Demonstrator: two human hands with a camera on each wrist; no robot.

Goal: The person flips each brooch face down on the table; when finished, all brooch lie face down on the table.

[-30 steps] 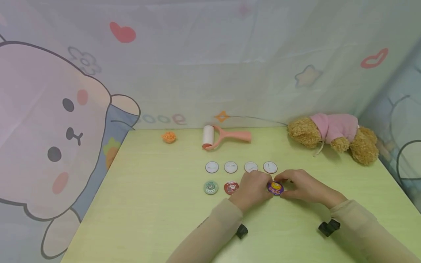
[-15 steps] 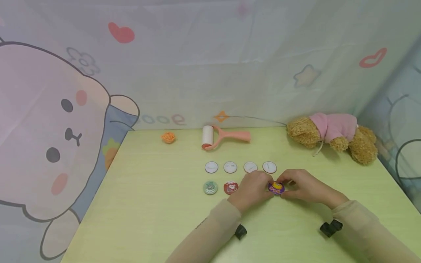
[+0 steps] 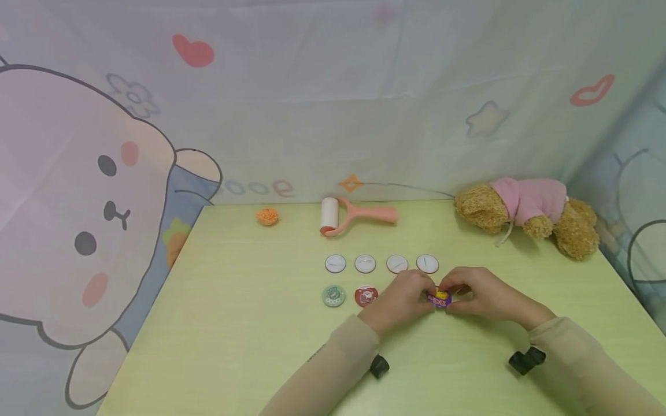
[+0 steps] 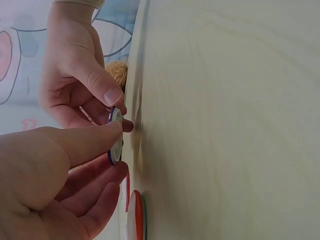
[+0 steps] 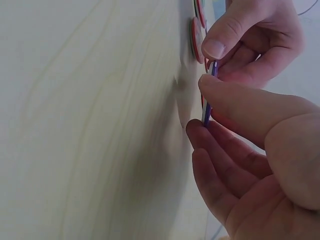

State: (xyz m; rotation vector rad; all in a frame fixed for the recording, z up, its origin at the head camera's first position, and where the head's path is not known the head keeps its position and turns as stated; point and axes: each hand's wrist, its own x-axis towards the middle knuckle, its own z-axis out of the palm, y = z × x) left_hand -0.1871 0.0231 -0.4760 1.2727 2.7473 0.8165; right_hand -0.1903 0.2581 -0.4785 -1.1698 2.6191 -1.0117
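Note:
Between both hands is a round purple button badge (image 3: 439,298) with a yellow figure on its face, held just off the table. My left hand (image 3: 399,300) pinches its left edge. The right hand (image 3: 483,293) pinches its right edge between thumb and fingers. In the left wrist view the badge (image 4: 116,142) stands edge-on, its pale back showing by the thumb. From the right wrist view the badge (image 5: 209,102) is a thin purple rim. Left of the hands lie a green badge (image 3: 333,296) and a red badge (image 3: 366,296), the red one close to my left wrist.
Behind the hands, several badges lie pin side up in a row, including a white-backed badge (image 3: 427,264). Along the table's back are an orange crumpled item (image 3: 267,216), a pink-handled lint roller (image 3: 369,215) and a teddy bear (image 3: 531,208) in pink.
Both hands have shifted slightly right with the purple badge between them. Its face has tilted a little and shows less from above. The other things stay in place.

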